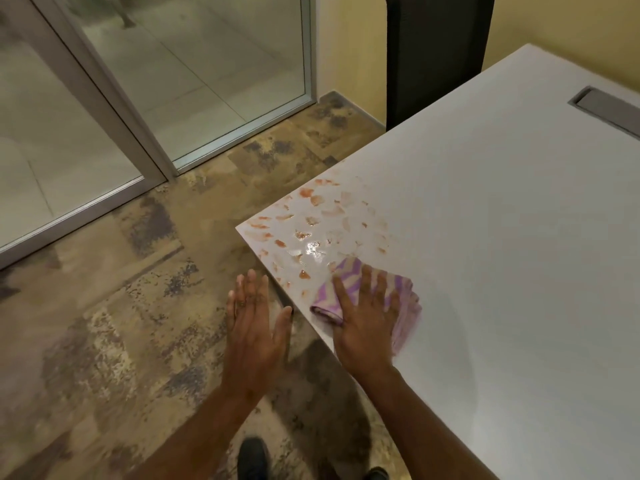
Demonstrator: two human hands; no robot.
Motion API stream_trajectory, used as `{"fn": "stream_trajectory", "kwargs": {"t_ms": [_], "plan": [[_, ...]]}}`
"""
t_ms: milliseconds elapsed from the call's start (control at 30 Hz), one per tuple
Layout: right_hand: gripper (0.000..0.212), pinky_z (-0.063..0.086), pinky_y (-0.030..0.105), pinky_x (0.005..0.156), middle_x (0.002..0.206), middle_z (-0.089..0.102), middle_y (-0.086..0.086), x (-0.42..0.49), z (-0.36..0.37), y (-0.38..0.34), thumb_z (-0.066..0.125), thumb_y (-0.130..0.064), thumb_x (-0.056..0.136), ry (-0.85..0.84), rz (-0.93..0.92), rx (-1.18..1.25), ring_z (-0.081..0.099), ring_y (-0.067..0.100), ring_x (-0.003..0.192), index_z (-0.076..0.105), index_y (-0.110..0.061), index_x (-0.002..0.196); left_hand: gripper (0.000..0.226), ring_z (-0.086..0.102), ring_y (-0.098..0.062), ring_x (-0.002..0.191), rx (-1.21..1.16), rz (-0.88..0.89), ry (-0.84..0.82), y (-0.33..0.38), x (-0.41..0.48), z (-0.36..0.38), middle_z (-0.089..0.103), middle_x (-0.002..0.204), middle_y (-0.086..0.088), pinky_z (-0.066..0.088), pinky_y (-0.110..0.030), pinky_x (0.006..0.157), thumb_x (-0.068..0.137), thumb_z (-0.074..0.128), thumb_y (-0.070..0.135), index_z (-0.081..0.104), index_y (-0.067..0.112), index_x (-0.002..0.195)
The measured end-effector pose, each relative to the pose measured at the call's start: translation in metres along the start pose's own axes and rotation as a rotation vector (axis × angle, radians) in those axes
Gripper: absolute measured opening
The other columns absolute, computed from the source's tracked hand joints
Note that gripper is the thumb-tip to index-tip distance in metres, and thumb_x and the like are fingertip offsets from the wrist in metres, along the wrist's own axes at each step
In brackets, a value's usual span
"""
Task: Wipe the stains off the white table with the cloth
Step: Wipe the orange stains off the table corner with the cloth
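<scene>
A white table (502,237) fills the right side, its near-left corner pointing at me. Orange-red stains (311,220) and a wet shiny patch (313,247) cover that corner. A folded purple and white zigzag cloth (401,289) lies on the table just right of the stains. My right hand (367,320) presses flat on the cloth, fingers spread, near the table's left edge. My left hand (254,327) hovers open off the table, over the floor beside that edge, holding nothing.
A dark chair back (436,53) stands behind the table's far edge. A grey cable hatch (609,109) is set in the table at the far right. Glass doors with metal frames (156,98) run along the left. Mottled brown carpet (121,323) covers the floor; my shoes (252,459) show below.
</scene>
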State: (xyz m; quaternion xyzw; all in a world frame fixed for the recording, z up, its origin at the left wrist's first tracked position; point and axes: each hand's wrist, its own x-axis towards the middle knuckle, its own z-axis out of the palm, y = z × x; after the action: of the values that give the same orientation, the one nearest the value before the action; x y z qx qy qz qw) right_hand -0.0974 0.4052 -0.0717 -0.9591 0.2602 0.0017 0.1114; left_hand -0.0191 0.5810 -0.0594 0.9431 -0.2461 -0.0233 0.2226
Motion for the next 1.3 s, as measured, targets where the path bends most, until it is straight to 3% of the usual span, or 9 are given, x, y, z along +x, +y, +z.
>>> {"fn": "stream_trajectory", "kwargs": {"t_ms": [267, 367, 533, 633, 733, 867, 1067, 1167, 1300], "plan": [[0.075, 0.011, 0.059, 0.126, 0.173, 0.005, 0.006, -0.040, 0.005, 0.021, 0.033, -0.074, 0.097, -0.028, -0.246, -0.023, 0.000, 0.035, 0.159, 0.024, -0.037, 0.161, 0.071, -0.009, -0.015, 0.159, -0.006, 0.002, -0.012, -0.013, 0.000, 0.002, -0.001, 0.172, -0.003, -0.002, -0.040, 0.130, 0.105, 0.027, 0.052, 0.010, 0.015, 0.163], [0.068, 0.004, 0.055, 0.127, 0.171, 0.011, 0.007, -0.047, -0.006, 0.045, 0.017, -0.066, 0.099, 0.007, -0.069, 0.003, 0.007, 0.037, 0.159, 0.030, -0.035, 0.159, 0.070, -0.010, -0.014, 0.159, 0.007, 0.003, -0.020, -0.016, -0.001, 0.006, -0.003, 0.173, -0.001, -0.008, -0.034, 0.128, 0.106, 0.025, 0.054, 0.009, 0.016, 0.163], [0.078, 0.008, 0.062, 0.126, 0.169, 0.021, 0.013, -0.004, -0.007, 0.016, 0.021, -0.075, 0.094, 0.037, 0.162, 0.024, 0.012, 0.041, 0.157, 0.032, -0.033, 0.159, 0.065, -0.008, -0.015, 0.159, -0.041, 0.105, -0.036, -0.010, 0.002, 0.015, -0.002, 0.173, 0.000, -0.006, -0.037, 0.128, 0.108, 0.024, 0.049, 0.003, 0.023, 0.163], [0.086, 0.004, 0.059, 0.126, 0.170, 0.018, 0.012, 0.027, -0.001, -0.019, 0.009, -0.082, 0.091, 0.021, 0.017, 0.014, 0.010, 0.042, 0.157, 0.031, -0.034, 0.159, 0.062, -0.006, -0.016, 0.159, -0.089, 0.106, -0.006, -0.006, 0.006, 0.017, 0.002, 0.173, -0.003, 0.000, -0.043, 0.128, 0.109, 0.026, 0.042, 0.003, 0.023, 0.163], [0.068, 0.001, 0.061, 0.126, 0.173, -0.001, 0.007, 0.037, 0.015, -0.047, 0.026, -0.065, 0.100, -0.057, -0.158, 0.003, -0.007, 0.039, 0.158, 0.014, -0.039, 0.162, 0.061, -0.004, -0.017, 0.160, -0.120, 0.026, 0.036, -0.011, 0.007, 0.014, 0.005, 0.172, -0.005, 0.005, -0.047, 0.129, 0.108, 0.029, 0.037, 0.014, 0.015, 0.162], [0.072, 0.006, 0.060, 0.127, 0.173, 0.005, 0.005, 0.014, 0.017, -0.047, 0.006, -0.067, 0.101, -0.051, -0.340, 0.054, -0.004, 0.033, 0.159, 0.022, -0.033, 0.162, 0.062, -0.002, -0.018, 0.160, -0.123, 0.007, 0.060, -0.019, 0.003, 0.007, 0.007, 0.172, -0.007, 0.007, -0.048, 0.129, 0.107, 0.030, 0.036, 0.016, 0.012, 0.162], [0.067, 0.012, 0.057, 0.125, 0.172, 0.012, 0.002, -0.027, 0.007, 0.012, 0.014, -0.067, 0.102, -0.022, -0.187, 0.046, 0.005, 0.031, 0.160, 0.028, -0.036, 0.160, 0.064, -0.005, -0.015, 0.159, -0.120, -0.025, 0.056, -0.028, 0.000, 0.001, 0.005, 0.173, -0.004, 0.003, -0.044, 0.130, 0.106, 0.031, 0.043, 0.015, 0.016, 0.162], [0.060, 0.012, 0.060, 0.125, 0.171, 0.016, 0.005, -0.002, 0.007, 0.003, 0.035, -0.043, 0.100, 0.036, -0.030, 0.050, 0.006, 0.035, 0.159, 0.030, -0.036, 0.159, 0.064, -0.007, -0.014, 0.159, -0.111, -0.035, 0.069, -0.035, 0.002, 0.001, 0.004, 0.173, -0.002, -0.004, -0.036, 0.129, 0.106, 0.032, 0.043, 0.016, 0.017, 0.162], [0.068, -0.008, 0.055, 0.127, 0.172, -0.004, 0.004, 0.047, 0.019, -0.047, 0.038, -0.047, 0.099, 0.018, -0.087, 0.020, -0.013, 0.035, 0.158, 0.013, -0.039, 0.162, 0.062, -0.006, -0.014, 0.159, -0.111, -0.053, 0.103, -0.042, 0.004, 0.003, 0.005, 0.173, -0.003, -0.006, -0.031, 0.128, 0.107, 0.034, 0.040, 0.017, 0.016, 0.162]]}}
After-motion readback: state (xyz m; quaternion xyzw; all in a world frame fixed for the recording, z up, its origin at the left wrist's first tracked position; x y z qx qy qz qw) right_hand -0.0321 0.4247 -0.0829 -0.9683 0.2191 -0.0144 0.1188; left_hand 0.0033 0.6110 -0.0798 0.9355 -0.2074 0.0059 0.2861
